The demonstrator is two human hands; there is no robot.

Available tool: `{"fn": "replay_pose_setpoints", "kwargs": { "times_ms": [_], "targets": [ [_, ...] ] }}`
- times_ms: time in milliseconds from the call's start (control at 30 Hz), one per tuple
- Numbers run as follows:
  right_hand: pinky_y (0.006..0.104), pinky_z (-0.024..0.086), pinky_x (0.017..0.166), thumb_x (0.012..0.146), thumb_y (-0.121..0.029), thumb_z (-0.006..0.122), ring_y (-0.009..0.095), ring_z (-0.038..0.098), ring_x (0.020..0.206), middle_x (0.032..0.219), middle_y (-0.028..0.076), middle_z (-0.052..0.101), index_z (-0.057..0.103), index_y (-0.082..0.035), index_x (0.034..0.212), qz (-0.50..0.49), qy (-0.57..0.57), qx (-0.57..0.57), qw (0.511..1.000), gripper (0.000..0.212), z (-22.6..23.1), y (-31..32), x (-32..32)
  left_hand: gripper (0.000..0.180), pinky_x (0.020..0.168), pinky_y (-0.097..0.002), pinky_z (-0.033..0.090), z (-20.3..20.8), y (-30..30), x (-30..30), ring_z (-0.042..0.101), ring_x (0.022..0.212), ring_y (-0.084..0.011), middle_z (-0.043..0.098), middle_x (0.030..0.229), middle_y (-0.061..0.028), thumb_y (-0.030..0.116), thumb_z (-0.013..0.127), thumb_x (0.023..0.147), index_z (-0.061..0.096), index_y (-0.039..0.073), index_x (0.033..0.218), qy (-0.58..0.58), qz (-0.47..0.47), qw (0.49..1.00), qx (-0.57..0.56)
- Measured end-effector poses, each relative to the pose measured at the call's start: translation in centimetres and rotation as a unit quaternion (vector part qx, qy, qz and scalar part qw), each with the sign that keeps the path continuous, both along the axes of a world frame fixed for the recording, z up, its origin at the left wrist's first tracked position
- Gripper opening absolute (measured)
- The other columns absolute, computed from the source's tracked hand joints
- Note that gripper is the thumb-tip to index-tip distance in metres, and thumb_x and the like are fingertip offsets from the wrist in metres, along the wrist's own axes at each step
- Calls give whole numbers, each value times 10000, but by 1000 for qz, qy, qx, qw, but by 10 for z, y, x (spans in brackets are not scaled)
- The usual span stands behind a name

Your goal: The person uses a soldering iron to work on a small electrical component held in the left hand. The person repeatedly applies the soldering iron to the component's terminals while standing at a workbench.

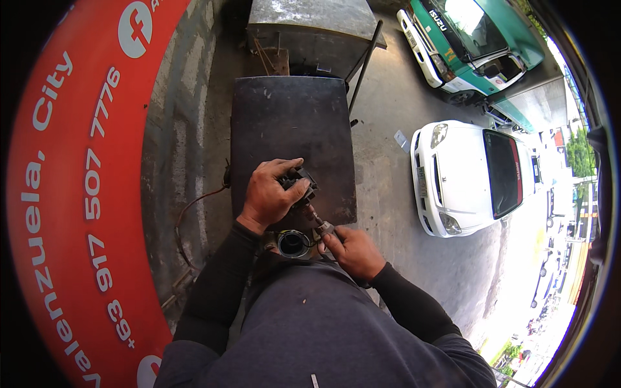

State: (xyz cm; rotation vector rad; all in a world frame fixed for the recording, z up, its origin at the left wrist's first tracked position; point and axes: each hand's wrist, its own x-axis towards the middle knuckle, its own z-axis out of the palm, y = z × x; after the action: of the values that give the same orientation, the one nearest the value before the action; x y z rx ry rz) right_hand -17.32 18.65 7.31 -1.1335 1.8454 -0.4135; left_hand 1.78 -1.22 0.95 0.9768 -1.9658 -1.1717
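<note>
My left hand [266, 194] is closed around a small, dark, blocky part [301, 182], its thumb and fingers along the sides. From below, my right hand [354, 251] grips a slim hand tool [325, 227] with a metal shaft. The shaft points up and left, and its tip meets or lies close to the underside of the dark part. I cannot tell the exact kind of either. Both hands are over the near edge of a dark metal tabletop [291, 123]. A round, open-ended metal cylinder [294, 244] sits between my wrists, close to my body.
A reddish-brown cable [194, 210] loops off the table's left side. Beyond the table stands a grey metal bench [310, 16], with a dark bar [366, 68] leaning beside it. A red banner [77, 161] hangs at left. A white car [466, 178] and green truck [479, 39] are parked at right.
</note>
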Motion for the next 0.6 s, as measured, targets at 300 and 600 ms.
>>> {"fn": "replay_pose_setpoints", "kwargs": {
  "times_ms": [300, 600],
  "targets": [
    [589, 577, 791, 1195, -483, 673, 545, 767, 891, 885, 313, 763, 753, 47, 1069, 22, 7, -3, 1000, 550, -3, -5, -4, 545, 1089, -425, 599, -1, 0, 1, 782, 1189, -332, 856, 1281, -181, 331, 912, 951, 863, 17, 1393, 3, 5, 1000, 6],
    [609, 593, 819, 1188, -495, 673, 558, 772, 920, 900, 315, 778, 742, 44, 1049, 59, 32, 0, 998, 561, 4, -4, 5, 560, 1093, -429, 594, 0, 1, -1, 785, 1180, -332, 856, 1268, -182, 349, 911, 955, 860, 15, 1401, -5, 8, 1000, 15]
  ]
}}
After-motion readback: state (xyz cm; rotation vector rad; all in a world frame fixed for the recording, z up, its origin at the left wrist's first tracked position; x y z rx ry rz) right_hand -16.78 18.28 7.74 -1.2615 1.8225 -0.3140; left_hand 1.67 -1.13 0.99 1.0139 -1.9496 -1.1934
